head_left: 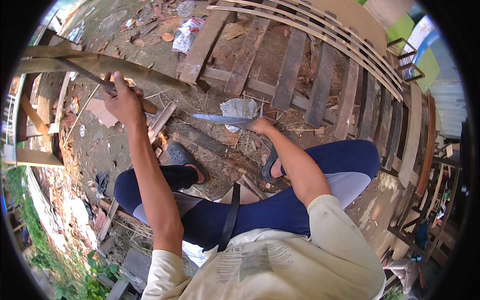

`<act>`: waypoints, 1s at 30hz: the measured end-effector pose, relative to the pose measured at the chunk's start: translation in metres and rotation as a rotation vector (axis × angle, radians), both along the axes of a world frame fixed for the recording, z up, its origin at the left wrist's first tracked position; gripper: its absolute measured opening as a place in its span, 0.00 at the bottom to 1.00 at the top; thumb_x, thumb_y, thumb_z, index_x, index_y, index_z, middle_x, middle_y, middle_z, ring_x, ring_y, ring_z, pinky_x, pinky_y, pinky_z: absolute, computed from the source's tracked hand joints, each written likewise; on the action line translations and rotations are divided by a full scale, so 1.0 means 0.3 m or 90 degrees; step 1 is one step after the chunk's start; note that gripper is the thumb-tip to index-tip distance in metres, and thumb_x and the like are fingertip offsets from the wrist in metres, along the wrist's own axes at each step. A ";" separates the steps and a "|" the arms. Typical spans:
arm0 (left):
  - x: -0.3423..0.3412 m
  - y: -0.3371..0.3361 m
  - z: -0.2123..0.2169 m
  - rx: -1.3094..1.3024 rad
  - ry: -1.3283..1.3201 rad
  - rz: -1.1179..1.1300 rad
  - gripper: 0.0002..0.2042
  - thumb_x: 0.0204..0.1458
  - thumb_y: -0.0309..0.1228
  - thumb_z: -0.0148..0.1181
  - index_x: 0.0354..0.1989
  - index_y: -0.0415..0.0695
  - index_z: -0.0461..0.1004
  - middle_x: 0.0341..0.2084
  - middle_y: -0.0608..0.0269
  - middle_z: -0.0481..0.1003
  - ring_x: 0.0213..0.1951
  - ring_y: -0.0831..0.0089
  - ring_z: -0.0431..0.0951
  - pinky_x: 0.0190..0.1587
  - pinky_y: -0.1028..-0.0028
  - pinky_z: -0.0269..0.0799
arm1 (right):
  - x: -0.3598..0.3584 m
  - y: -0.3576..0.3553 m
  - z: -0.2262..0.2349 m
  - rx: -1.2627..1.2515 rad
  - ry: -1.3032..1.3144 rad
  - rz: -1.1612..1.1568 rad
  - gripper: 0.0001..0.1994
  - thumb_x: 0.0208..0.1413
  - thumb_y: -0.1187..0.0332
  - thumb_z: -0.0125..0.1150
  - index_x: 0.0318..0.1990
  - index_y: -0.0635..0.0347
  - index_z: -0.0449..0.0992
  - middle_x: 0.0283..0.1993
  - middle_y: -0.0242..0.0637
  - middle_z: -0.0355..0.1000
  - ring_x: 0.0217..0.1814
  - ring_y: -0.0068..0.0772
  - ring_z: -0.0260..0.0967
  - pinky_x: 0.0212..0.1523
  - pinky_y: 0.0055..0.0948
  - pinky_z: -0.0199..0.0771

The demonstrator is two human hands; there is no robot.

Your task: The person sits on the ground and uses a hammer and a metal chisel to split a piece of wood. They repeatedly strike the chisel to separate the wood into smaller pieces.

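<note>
My left hand (124,102), raised at the left, is closed round a long dark tool (82,71). Its narrow shaft or blade points to the upper left, and a wooden handle end (149,106) shows past my palm; its exact kind is unclear. In front of my right knee, my right hand (261,126) grips a curved saw (222,119) with teeth along its upper edge, the tip pointing left. A rough wooden pole (125,68) runs behind my left hand. Beyond the saw lies a crumpled whitish bag (239,108) on the ground.
A slatted wooden frame (291,67) fills the far right side, with long thin strips (310,24) across it. A dark plank (210,142) lies on the littered ground by my clogs (179,154). Wooden framing (40,159) stands at left. A printed plastic packet (188,35) lies far off.
</note>
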State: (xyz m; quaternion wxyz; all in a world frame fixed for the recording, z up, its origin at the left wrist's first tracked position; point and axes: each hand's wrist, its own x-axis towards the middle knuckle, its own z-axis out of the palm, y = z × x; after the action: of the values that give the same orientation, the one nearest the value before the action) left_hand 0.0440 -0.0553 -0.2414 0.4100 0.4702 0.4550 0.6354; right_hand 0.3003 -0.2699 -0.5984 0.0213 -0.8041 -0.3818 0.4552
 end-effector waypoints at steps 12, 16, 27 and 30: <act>0.177 0.064 0.002 -0.199 -0.082 -0.121 0.23 0.57 0.48 0.61 0.43 0.36 0.71 0.22 0.63 0.67 0.20 0.73 0.69 0.24 0.75 0.67 | 0.097 -0.352 -0.065 -0.011 -0.030 -0.150 0.17 0.46 0.65 0.56 0.39 0.67 0.81 0.46 0.59 0.75 0.51 0.57 0.73 0.52 0.44 0.73; 0.204 0.042 -0.009 -0.200 -0.079 -0.126 0.26 0.58 0.51 0.59 0.42 0.35 0.71 0.21 0.65 0.67 0.19 0.74 0.68 0.25 0.76 0.67 | 0.125 -0.343 -0.100 0.096 -0.070 -0.195 0.15 0.44 0.64 0.56 0.34 0.65 0.82 0.40 0.57 0.77 0.45 0.58 0.76 0.49 0.45 0.74; 0.111 -0.007 -0.058 -0.162 -0.087 -0.105 0.18 0.58 0.45 0.60 0.30 0.43 0.67 0.15 0.68 0.62 0.15 0.76 0.64 0.17 0.77 0.58 | 0.093 -0.338 0.045 0.011 -0.025 -0.188 0.17 0.47 0.66 0.57 0.42 0.67 0.80 0.49 0.59 0.75 0.54 0.57 0.73 0.53 0.44 0.72; -0.028 -0.030 -0.019 -0.169 -0.082 -0.119 0.15 0.58 0.44 0.58 0.28 0.46 0.66 0.13 0.69 0.58 0.12 0.77 0.60 0.16 0.77 0.54 | 0.041 -0.271 0.082 -0.038 0.001 -0.117 0.19 0.49 0.66 0.58 0.46 0.69 0.79 0.52 0.60 0.73 0.58 0.57 0.71 0.56 0.43 0.72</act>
State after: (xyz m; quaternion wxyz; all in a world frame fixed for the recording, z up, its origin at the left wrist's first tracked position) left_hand 0.0356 -0.0643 -0.2472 0.5538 0.4108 0.4619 0.5578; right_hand 0.3125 -0.3514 -0.5737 0.0394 -0.8354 -0.2930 0.4634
